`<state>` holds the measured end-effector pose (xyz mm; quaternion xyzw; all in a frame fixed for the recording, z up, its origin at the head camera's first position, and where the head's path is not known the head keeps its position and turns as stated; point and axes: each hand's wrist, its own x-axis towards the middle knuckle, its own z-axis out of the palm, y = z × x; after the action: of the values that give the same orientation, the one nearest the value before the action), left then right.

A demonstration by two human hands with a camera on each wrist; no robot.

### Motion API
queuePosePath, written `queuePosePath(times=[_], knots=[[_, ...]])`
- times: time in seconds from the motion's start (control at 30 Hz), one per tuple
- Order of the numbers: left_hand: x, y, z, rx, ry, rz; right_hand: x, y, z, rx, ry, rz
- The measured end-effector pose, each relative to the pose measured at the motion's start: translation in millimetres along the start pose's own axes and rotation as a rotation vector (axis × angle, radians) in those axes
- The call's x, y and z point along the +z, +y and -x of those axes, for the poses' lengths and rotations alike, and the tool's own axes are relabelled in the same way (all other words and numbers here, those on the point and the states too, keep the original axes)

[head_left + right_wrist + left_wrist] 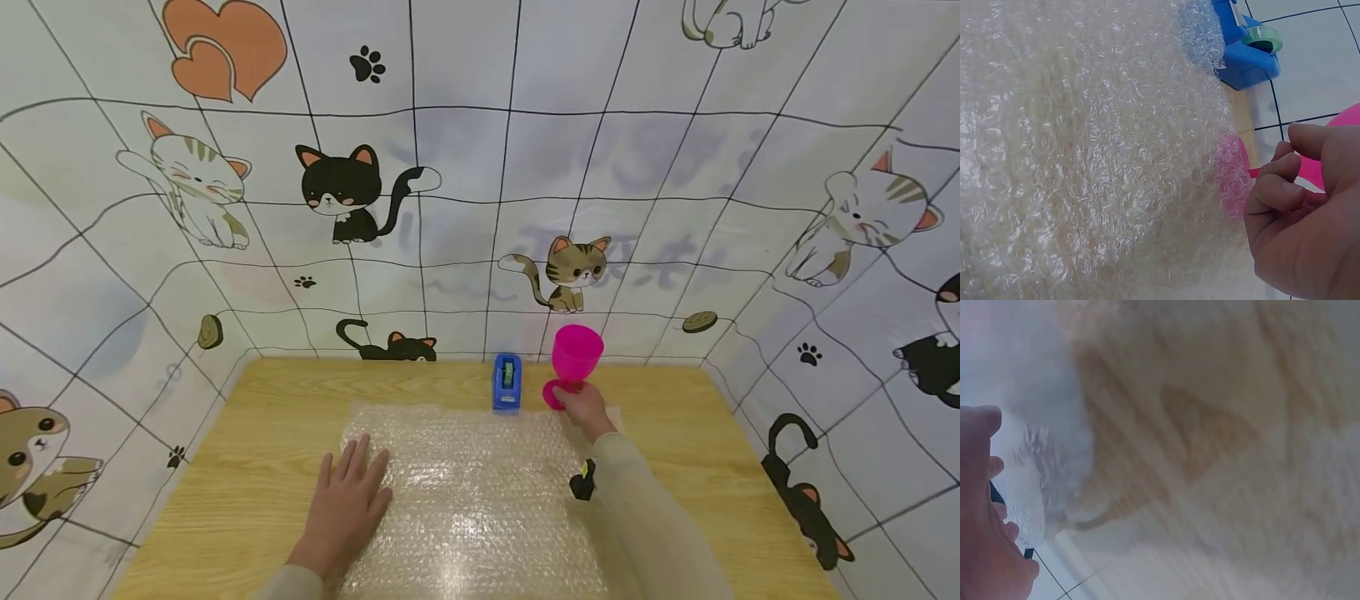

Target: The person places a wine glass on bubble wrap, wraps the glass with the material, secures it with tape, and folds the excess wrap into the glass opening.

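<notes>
At the back right of the table, my right hand (pixel 585 408) grips a bright pink plastic goblet (pixel 577 353) low down by its stem. The cup part leans a little to the right, and the round foot shows left of my fingers. In the right wrist view, curled fingers (pixel 1279 187) partly hide the goblet. My left hand (pixel 347 504) lies with straight, spread fingers on the left edge of a sheet of bubble wrap (pixel 465 483). Only part of the left hand (pixel 991 512) shows at the edge of the left wrist view.
A blue tape dispenser (pixel 507 383) with a green roll stands at the back, left of the goblet. The wooden table (pixel 202 475) runs up to walls hung with a cat-patterned sheet (pixel 465 167). A small black object (pixel 582 482) sits by the right sleeve.
</notes>
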<state>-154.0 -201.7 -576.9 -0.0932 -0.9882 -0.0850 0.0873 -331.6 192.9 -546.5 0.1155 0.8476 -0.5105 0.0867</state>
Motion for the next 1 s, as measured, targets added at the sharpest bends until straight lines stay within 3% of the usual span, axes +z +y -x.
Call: queuePosePath(times=[0.13, 0.3, 0.53, 0.77, 1.0], knots=[[-1.5, -1.7, -0.2, -0.006, 0.015, 0.016, 0.4, 1, -2, 0.025, -0.007, -0.105], [-2.8, -4.3, -0.9, -0.035, -0.031, 0.044, -0.5, 1, -4, 0.063, -0.034, -0.224], [-12.4, -10.1, -5.7, -0.112, -0.056, 0.044, -0.4, -1, -5, 0.102, -0.045, -0.285], [-13.9, -16.9, -8.8, -0.223, -0.116, 0.059, 4.6, 0, -6, 0.054, -0.011, -0.204], [-14.2, -22.6, -9.8, -0.305, -0.126, 0.132, 10.6, -5, -7, -0.061, 0.045, 0.027]])
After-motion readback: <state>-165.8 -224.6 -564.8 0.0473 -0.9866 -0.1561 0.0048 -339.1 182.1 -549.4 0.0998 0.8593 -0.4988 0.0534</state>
